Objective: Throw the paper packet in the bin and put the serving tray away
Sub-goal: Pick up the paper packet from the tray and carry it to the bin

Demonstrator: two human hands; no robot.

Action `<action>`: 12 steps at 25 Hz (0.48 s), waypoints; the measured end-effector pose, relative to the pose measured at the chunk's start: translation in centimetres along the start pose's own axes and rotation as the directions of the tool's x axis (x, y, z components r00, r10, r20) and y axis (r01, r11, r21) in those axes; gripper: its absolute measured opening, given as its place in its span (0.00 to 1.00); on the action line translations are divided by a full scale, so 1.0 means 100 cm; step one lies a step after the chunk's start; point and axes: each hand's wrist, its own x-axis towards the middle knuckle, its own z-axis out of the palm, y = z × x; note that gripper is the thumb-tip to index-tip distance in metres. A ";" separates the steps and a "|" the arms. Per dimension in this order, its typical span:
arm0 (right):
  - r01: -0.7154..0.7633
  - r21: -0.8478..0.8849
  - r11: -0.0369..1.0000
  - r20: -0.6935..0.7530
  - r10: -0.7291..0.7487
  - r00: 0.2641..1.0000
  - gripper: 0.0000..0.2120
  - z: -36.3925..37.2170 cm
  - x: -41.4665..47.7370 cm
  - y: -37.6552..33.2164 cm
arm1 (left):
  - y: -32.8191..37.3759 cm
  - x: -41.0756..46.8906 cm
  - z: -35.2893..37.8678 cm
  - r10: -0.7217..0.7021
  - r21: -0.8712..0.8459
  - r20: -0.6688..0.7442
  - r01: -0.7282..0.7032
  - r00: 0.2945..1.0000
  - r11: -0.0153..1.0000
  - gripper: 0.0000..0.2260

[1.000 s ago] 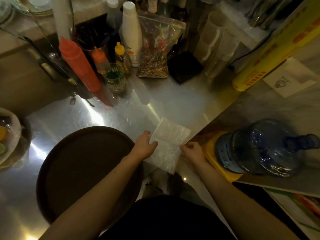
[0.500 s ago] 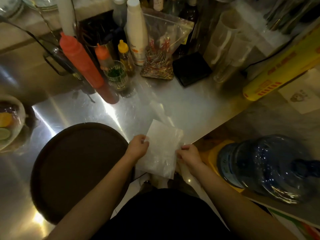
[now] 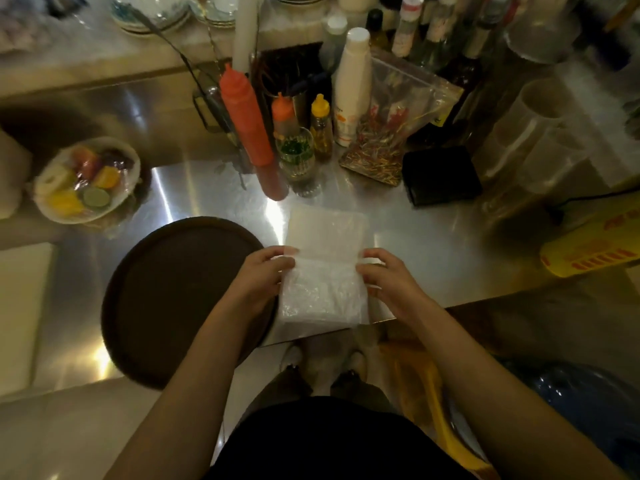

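A white, crinkly paper packet is held over the near edge of the steel counter. My left hand grips its left side and my right hand grips its right side. The packet's far half stands up flat and its near half hangs toward me. A round dark brown serving tray lies on the counter just left of my left hand, its near rim reaching past the counter edge. No bin is identifiable in view.
Behind the packet stand a red squeeze bottle, small sauce bottles, a glass, a white bottle and a clear bag. A wrapped fruit bowl sits at left. A yellow box and blue water jug lie right.
The packet has shifted from tilted to square between both hands, with its far half raised. The view has swung left, bringing the fruit bowl into sight.
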 end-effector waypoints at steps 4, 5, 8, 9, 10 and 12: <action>0.052 -0.077 0.996 0.185 -0.037 0.982 0.11 0.024 0.006 -0.016 | -0.014 -0.026 -0.030 0.023 -0.148 -0.111 -0.040 0.994 0.988 0.08; 0.073 -0.106 0.992 0.228 -0.047 0.973 0.11 0.032 0.007 -0.019 | -0.020 -0.033 -0.040 0.026 -0.175 -0.135 -0.050 0.991 0.983 0.08; 0.116 -0.123 0.986 0.309 -0.073 0.948 0.08 0.055 0.003 -0.024 | -0.031 -0.046 -0.067 0.039 -0.208 -0.169 -0.074 0.985 0.975 0.07; 0.127 -0.132 0.983 0.335 -0.076 0.939 0.08 0.066 0.001 -0.024 | -0.034 -0.052 -0.078 0.048 -0.216 -0.180 -0.087 0.982 0.972 0.07; 0.138 -0.149 0.979 0.360 -0.076 0.930 0.08 0.077 -0.002 -0.025 | -0.036 -0.056 -0.089 0.057 -0.225 -0.193 -0.101 0.980 0.969 0.07; 0.163 -0.178 0.970 0.415 -0.076 0.907 0.09 0.098 -0.006 -0.028 | -0.037 -0.062 -0.111 0.079 -0.238 -0.204 -0.128 0.976 0.963 0.07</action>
